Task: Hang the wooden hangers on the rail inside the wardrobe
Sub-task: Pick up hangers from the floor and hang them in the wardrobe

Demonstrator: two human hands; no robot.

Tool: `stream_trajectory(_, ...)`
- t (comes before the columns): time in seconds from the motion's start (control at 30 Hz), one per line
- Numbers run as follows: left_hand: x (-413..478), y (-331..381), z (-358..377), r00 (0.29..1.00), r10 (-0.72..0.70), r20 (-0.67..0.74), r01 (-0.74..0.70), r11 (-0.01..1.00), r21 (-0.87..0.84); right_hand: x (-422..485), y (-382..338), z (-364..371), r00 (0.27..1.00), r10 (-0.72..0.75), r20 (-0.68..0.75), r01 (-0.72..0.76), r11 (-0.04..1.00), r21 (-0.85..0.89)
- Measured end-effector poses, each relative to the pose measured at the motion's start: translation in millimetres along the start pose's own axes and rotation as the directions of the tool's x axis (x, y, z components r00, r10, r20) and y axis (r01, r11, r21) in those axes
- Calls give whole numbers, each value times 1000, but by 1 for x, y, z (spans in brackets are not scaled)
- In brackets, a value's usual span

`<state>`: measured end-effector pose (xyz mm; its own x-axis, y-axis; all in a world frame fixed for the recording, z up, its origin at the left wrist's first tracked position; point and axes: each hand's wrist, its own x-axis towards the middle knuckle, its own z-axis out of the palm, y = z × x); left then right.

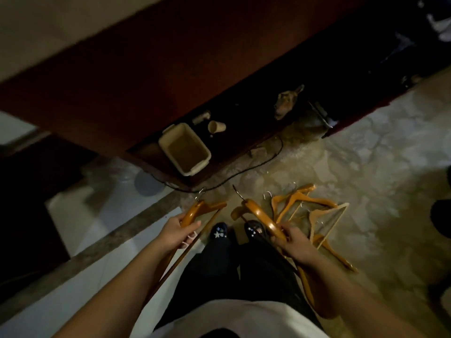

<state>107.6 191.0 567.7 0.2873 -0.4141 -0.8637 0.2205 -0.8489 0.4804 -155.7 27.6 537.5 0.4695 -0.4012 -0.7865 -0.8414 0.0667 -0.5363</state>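
The wardrobe interior is swallowed by darkness; one hanger is partly covered by the right hand.

The left hanger and right hanger are orange-brown wood. The pile is the same orange-brown, but one pale hanger in it is light tan. The wardrobe is dark red-brown. The tub and cup are cream. The floor is marbled grey-beige, the tiles are white, and the strip is speckled grey-brown. The cable and trousers are black. The shoes are black with white stars, and the shirt is white.
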Motion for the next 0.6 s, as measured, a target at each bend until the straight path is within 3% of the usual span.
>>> stream_trajectory(0.13,-28,-28,2,988,-39,-146,17,989,-149,15,-26,-17,988,-67,137,88,984,-153)
stream_trajectory(0.3,-60,-58,35,935,-190,-299,50,907,-418,28,-47,-48,950,-124,287,214,928,-306)
stream_trajectory(0.6,-105,-124,141,775,-455,-438,44,731,-681,66,-45,-72,953,-40,299,197,832,-518)
